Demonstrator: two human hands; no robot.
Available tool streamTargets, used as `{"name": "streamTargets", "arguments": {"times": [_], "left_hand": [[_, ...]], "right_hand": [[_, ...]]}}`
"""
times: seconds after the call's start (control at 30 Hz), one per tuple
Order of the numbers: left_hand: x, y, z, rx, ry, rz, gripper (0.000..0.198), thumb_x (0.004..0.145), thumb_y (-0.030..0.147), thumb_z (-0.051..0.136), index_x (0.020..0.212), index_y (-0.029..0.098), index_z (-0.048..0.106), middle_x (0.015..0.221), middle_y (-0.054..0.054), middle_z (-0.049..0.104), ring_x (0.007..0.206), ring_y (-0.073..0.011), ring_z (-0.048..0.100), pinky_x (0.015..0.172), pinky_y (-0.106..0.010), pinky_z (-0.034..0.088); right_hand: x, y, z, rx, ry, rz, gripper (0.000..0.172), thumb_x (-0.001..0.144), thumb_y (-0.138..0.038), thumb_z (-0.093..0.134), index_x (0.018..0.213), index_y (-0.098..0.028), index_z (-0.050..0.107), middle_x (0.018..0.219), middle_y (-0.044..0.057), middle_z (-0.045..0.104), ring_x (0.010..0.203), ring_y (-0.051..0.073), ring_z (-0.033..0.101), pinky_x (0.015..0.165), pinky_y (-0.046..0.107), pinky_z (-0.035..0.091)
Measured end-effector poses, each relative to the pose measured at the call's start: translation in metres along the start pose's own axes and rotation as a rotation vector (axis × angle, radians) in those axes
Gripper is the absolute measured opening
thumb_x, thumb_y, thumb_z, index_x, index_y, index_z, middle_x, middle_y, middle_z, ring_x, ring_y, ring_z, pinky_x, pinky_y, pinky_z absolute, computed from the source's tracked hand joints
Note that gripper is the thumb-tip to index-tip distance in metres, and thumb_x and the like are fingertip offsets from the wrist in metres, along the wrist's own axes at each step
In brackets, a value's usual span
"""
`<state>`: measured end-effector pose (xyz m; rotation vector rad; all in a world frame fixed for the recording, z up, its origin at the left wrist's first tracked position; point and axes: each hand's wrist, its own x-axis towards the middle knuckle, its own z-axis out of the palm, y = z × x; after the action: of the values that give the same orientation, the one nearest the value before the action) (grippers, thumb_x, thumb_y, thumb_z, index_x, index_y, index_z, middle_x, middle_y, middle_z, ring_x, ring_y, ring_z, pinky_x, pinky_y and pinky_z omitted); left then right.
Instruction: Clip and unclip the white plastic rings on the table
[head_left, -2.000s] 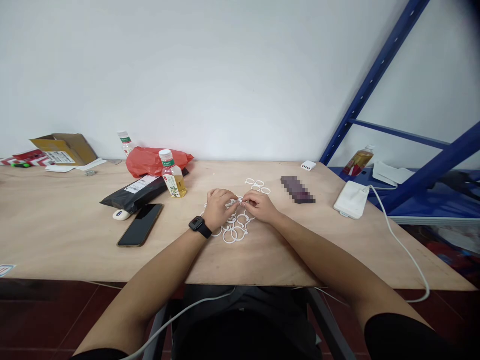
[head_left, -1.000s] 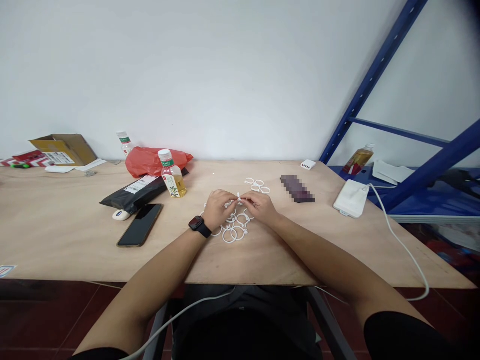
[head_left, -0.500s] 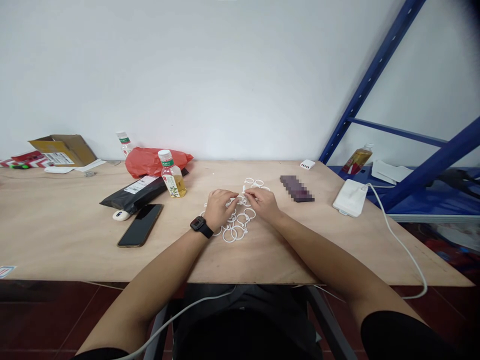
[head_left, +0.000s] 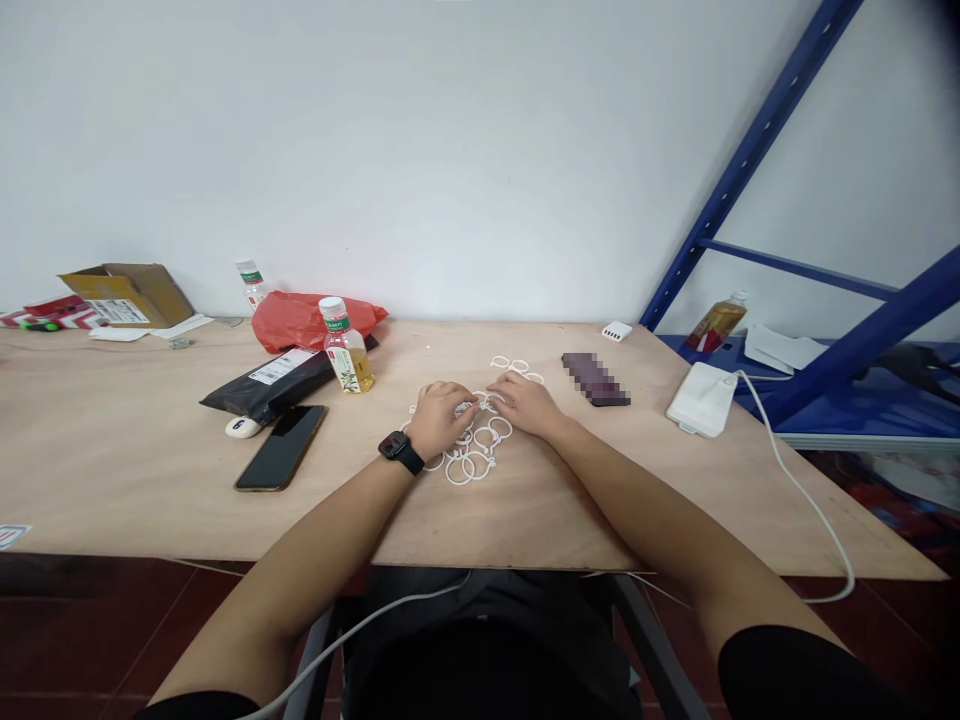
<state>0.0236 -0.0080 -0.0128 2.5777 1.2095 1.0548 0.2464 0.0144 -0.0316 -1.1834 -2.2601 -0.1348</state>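
Several white plastic rings with small tabs, like curtain rings [head_left: 459, 470], lie in a loose, overlapping cluster on the table. My left hand [head_left: 439, 418], with a black watch [head_left: 401, 452] on its wrist, rests over the cluster's left side. Its thumb and index finger close together at the edge of a white ring, though the fingers partly hide it. Just to the right, my right hand [head_left: 525, 402] is low over the rings. A gap shows between its thumb and index finger, with part of a ring beneath. More rings [head_left: 519, 367] lie beyond its fingers.
Left of the hands are a phone [head_left: 281, 448], a black parcel bag [head_left: 247, 392], a drink bottle [head_left: 346, 350] and a red plastic bag [head_left: 292, 318]. To the right are a pixelated dark object [head_left: 595, 378], a white power bank [head_left: 701, 398] with a cable, and a blue rack [head_left: 750, 140].
My right hand has lowered toward the rings and its fingertips have parted; the white piece upright at them before no longer shows. My left hand stays nearly in place.
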Motion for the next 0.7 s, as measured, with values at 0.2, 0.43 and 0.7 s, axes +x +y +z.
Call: {"name": "streamTargets", "arguments": {"times": [0.2,0.43,0.7], "left_hand": [[0.000,-0.001,0.000,0.002,-0.007,-0.006,0.016,0.090,0.035,0.059,0.095,0.025,0.071,0.100,-0.003,0.071,0.099,-0.0222,0.060,0.093,-0.042,0.039],[-0.001,-0.001,0.000,0.005,-0.002,0.001,0.019,0.091,0.036,0.058,0.099,0.025,0.071,0.101,-0.004,0.071,0.099,-0.0216,0.060,0.093,-0.042,0.039],[0.000,-0.002,-0.002,-0.021,0.064,0.047,0.017,0.091,0.034,0.058,0.097,0.026,0.072,0.098,-0.003,0.072,0.097,-0.0196,0.061,0.093,-0.040,0.040]], "right_hand": [[0.000,-0.007,0.003,0.015,-0.150,-0.024,0.018,0.087,-0.021,0.061,0.102,-0.023,0.070,0.099,0.005,0.064,0.089,0.016,0.063,0.073,0.026,0.048],[0.001,-0.010,-0.003,0.141,0.060,-0.057,0.011,0.086,-0.019,0.060,0.093,-0.021,0.068,0.093,0.006,0.065,0.089,0.018,0.062,0.077,0.030,0.049],[0.001,-0.035,-0.006,0.362,0.246,-0.127,0.013,0.091,-0.025,0.057,0.096,-0.023,0.069,0.091,0.006,0.067,0.081,0.017,0.063,0.073,0.031,0.051]]}}
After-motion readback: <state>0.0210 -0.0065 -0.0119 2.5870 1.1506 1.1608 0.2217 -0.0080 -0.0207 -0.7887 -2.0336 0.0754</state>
